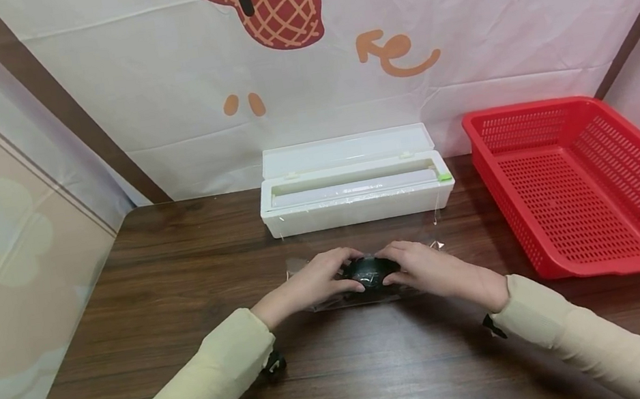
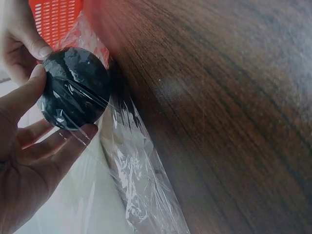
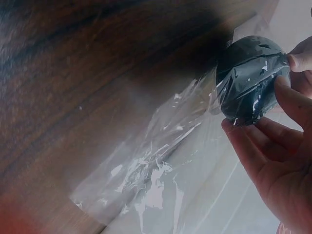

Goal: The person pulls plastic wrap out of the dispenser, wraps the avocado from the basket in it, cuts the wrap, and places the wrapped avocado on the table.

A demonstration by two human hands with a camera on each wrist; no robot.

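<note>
A dark green, nearly black rounded thing [image 1: 369, 273] lies between my hands, with clear cling film [image 2: 139, 180] stretched over its glossy surface. Its exact kind cannot be told. My left hand [image 1: 325, 278] grips its left side, thumb on the near side and fingers on the far side. From the other side my right hand [image 1: 426, 268] holds it in the same way. In both wrist views the thumbs press on the wrapped thing and fingertips curl against its edge. Film spreads flat to both sides and runs back toward the white cling film box [image 1: 359, 212].
The box stands at the back of the brown wooden table [image 1: 181, 268], its lid raised and a film roll [image 1: 355, 187] inside. To the right is a red perforated plastic basket [image 1: 527, 234]. A printed cloth [image 1: 165, 78] hangs behind the table.
</note>
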